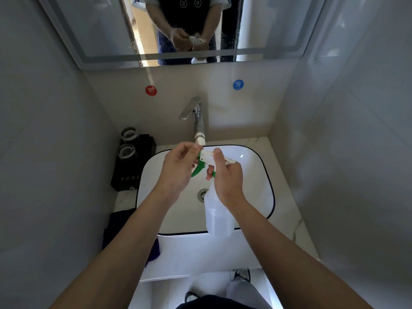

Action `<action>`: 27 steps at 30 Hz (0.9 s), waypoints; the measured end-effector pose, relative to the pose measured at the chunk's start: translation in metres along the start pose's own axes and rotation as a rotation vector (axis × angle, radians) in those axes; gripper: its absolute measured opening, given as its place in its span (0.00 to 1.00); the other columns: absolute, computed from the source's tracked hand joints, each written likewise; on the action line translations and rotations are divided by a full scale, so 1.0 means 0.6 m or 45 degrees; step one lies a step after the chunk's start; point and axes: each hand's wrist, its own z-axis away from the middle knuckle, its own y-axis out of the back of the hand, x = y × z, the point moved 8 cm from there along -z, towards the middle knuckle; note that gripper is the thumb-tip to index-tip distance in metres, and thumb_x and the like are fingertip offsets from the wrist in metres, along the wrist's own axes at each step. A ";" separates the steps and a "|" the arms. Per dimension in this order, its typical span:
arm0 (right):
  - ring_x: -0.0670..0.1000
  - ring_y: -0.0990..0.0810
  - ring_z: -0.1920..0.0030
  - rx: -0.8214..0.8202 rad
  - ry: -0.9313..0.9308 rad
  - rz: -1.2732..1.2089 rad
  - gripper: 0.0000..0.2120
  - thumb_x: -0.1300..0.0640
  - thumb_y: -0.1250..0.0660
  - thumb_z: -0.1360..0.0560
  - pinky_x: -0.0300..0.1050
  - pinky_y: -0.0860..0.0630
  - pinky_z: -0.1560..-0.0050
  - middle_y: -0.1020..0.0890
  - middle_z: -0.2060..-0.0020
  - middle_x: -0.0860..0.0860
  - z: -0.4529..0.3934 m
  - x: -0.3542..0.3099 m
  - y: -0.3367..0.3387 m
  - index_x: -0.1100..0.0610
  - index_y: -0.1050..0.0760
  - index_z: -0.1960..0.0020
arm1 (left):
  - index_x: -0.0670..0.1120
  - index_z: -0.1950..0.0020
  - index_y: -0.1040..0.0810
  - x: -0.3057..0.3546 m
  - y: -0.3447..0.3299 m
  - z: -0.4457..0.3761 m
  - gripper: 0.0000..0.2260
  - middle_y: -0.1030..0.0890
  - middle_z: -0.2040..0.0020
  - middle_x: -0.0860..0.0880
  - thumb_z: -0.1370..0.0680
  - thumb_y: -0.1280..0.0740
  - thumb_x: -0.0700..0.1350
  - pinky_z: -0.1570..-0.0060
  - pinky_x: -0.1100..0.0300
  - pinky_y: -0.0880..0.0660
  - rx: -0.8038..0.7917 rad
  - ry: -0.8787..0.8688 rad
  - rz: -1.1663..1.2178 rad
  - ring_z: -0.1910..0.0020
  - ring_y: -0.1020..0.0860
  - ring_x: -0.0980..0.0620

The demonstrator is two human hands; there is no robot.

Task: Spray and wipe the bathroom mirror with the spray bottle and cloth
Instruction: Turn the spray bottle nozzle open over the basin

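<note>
Two bare arms reach up from the bottom edge, which cuts them off. Two shoes (pixel 242 274) peek out below the counter, partly hidden. A dark blue cloth (pixel 118 224) lies on the counter to the left of the sink (pixel 265 197), and the left arm covers much of it.

Over the sink, the right hand (pixel 227 177) is curled around the neck of the spray bottle (pixel 217 215). The clear bottle hangs down, tilted. The left hand (pixel 178 168) pinches the front tip of the white and green spray head, so the tip is hidden.

Two glasses (pixel 128 142) stand on a black box (pixel 131 170) by the left wall. The gold writing on the box is too blurry to read.

Behind the tap (pixel 196 118), a red sticker (pixel 151 90) says "热" and a blue sticker (pixel 238 84) says "冷".

The mirror (pixel 100 41) is speckled with drops. It shows the hands, and the top edge cuts it off.
</note>
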 end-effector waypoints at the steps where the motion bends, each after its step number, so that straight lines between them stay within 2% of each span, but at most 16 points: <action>1: 0.52 0.24 0.70 0.002 -0.002 -0.001 0.25 0.48 0.39 0.16 0.43 0.27 0.62 0.22 0.73 0.53 -0.001 0.000 0.000 0.62 0.21 0.64 | 0.47 0.56 0.20 0.003 0.000 -0.002 0.10 0.20 0.58 0.47 0.16 0.35 0.46 0.48 0.53 0.25 0.008 -0.018 -0.030 0.57 0.23 0.50; 6: 0.52 0.24 0.70 0.006 -0.010 0.003 0.25 0.48 0.39 0.16 0.37 0.28 0.66 0.23 0.72 0.53 -0.001 0.003 0.002 0.62 0.21 0.65 | 0.47 0.63 0.26 0.006 0.000 -0.005 0.15 0.22 0.61 0.47 0.16 0.35 0.46 0.50 0.54 0.27 0.037 -0.002 -0.077 0.60 0.26 0.50; 9: 0.51 0.24 0.70 0.003 -0.008 0.003 0.26 0.48 0.40 0.16 0.37 0.28 0.66 0.23 0.72 0.54 -0.001 0.003 0.002 0.68 0.21 0.61 | 0.45 0.63 0.27 0.006 -0.001 -0.003 0.16 0.23 0.61 0.46 0.16 0.35 0.47 0.54 0.57 0.28 0.068 0.012 -0.069 0.60 0.28 0.50; 11: 0.50 0.24 0.71 0.002 -0.005 0.013 0.27 0.48 0.40 0.15 0.39 0.28 0.65 0.23 0.72 0.55 -0.002 0.003 0.001 0.69 0.21 0.60 | 0.43 0.61 0.25 0.006 -0.003 -0.002 0.16 0.23 0.61 0.45 0.16 0.35 0.49 0.56 0.60 0.28 0.073 0.009 -0.052 0.61 0.27 0.50; 15: 0.51 0.24 0.70 0.005 -0.003 0.006 0.27 0.48 0.40 0.16 0.45 0.26 0.61 0.22 0.72 0.55 -0.004 0.005 0.001 0.70 0.21 0.59 | 0.44 0.55 0.20 0.001 -0.002 0.002 0.11 0.20 0.60 0.49 0.16 0.35 0.48 0.53 0.60 0.25 0.041 -0.015 -0.055 0.60 0.24 0.55; 18: 0.51 0.24 0.70 0.007 -0.004 0.007 0.27 0.48 0.40 0.16 0.45 0.26 0.61 0.23 0.72 0.54 -0.005 0.006 0.003 0.69 0.21 0.59 | 0.44 0.51 0.19 0.002 -0.002 0.004 0.09 0.18 0.59 0.51 0.16 0.35 0.47 0.52 0.61 0.25 0.033 -0.031 -0.065 0.61 0.23 0.59; 23: 0.51 0.24 0.70 0.016 -0.001 0.009 0.28 0.48 0.40 0.15 0.43 0.27 0.62 0.23 0.72 0.55 -0.004 0.007 0.003 0.71 0.22 0.59 | 0.38 0.54 0.21 0.002 -0.001 0.002 0.15 0.21 0.61 0.48 0.16 0.34 0.50 0.53 0.57 0.27 0.065 0.005 -0.047 0.60 0.25 0.52; 27: 0.52 0.24 0.70 0.016 -0.003 -0.004 0.27 0.47 0.40 0.16 0.47 0.27 0.60 0.23 0.73 0.54 -0.006 0.009 0.002 0.70 0.22 0.60 | 0.35 0.50 0.20 0.004 -0.002 0.003 0.18 0.20 0.59 0.45 0.16 0.35 0.51 0.51 0.54 0.26 0.047 -0.006 -0.055 0.58 0.24 0.50</action>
